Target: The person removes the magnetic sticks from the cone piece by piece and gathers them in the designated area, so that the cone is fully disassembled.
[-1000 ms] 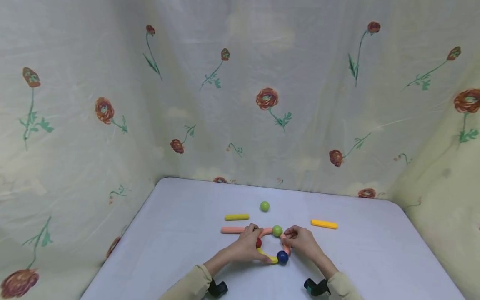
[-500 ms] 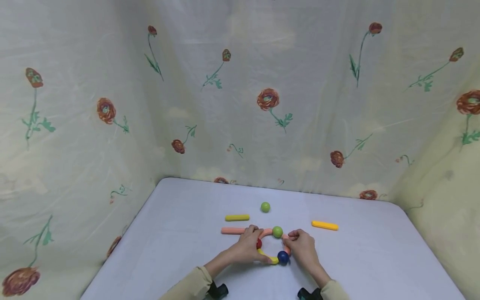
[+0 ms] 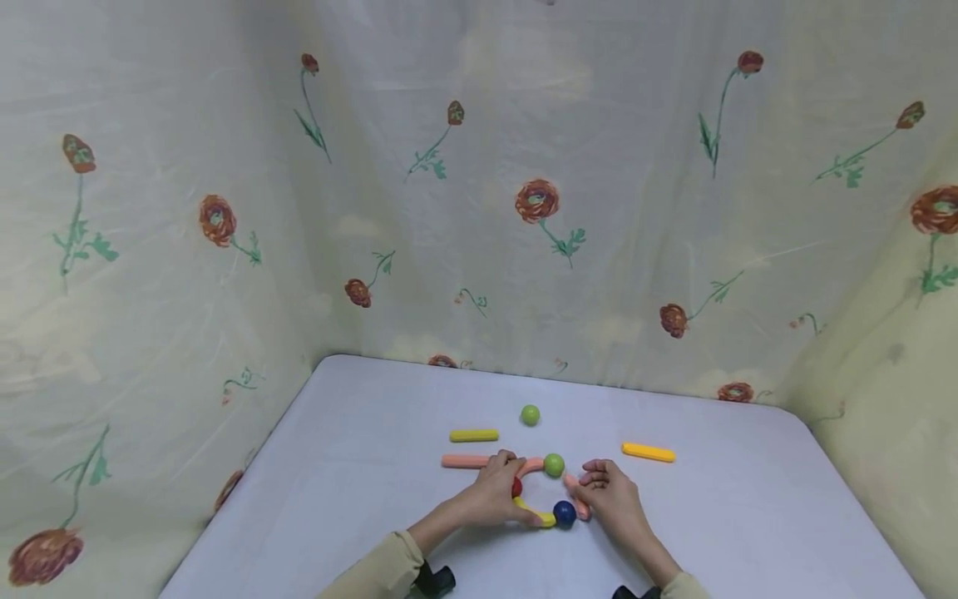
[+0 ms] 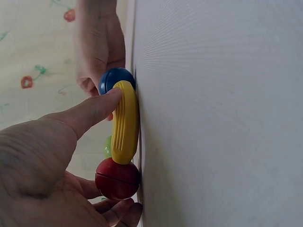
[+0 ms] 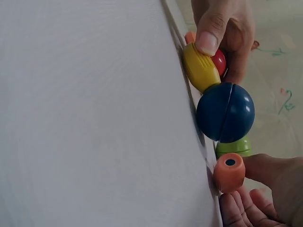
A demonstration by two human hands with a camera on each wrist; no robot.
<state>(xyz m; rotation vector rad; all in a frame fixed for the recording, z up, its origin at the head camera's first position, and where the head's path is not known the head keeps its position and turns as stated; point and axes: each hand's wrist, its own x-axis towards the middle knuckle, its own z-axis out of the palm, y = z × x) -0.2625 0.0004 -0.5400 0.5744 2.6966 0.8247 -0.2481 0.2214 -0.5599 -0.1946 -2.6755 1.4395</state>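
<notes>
My left hand (image 3: 490,492) grips a partial ring of joined toy pieces, with its thumb on a curved yellow rod (image 4: 125,123). The yellow rod runs from a red ball (image 4: 117,178) to a blue ball (image 5: 225,112). From the red ball's side, a curved pink rod (image 3: 532,464) leads to a green ball (image 3: 554,465). On the ring's open right side, my right hand (image 3: 612,501) pinches another pink rod (image 5: 229,172) between thumb and fingers. This rod stands apart from the green ball and close beside the blue one; its end face has a dark round spot.
A straight pink rod (image 3: 464,461) lies left of the ring, partly behind the left hand. Farther back on the white table (image 3: 359,416) are an olive-yellow rod (image 3: 474,435) and a loose green ball (image 3: 530,414). An orange-yellow rod (image 3: 648,452) lies right. Flowered cloth (image 3: 479,249) surrounds the table.
The right hand's pink rod, earlier bridging the green and blue balls, has swung right and toward me, opening a gap at the green ball. The left hand has kept its place.
</notes>
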